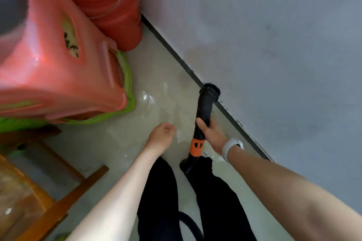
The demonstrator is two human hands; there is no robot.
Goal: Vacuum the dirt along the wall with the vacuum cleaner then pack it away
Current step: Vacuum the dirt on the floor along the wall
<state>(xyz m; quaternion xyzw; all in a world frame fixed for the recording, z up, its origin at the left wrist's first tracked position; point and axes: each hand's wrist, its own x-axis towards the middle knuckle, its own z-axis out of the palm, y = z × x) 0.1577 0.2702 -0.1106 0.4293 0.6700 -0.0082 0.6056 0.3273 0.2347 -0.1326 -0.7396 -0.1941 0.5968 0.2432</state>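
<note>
My right hand [210,133] grips the vacuum wand [203,111], brush head [211,91] at the wall's baseboard [176,55]; left hand [161,135] loosely curled, empty; pink stools [58,64] stacked far left.

Your right hand [212,135] grips the vacuum tube [203,111], its nozzle [211,90] against the wall [274,35] base; your left hand [161,136] hangs just left; stacked stools [58,64] sit far left

Stacked pink stools [58,76] over a green one [125,84] stood at nine o'clock. A red sack [109,2] leaned at eleven. Wooden furniture [58,197] sat at seven.
</note>
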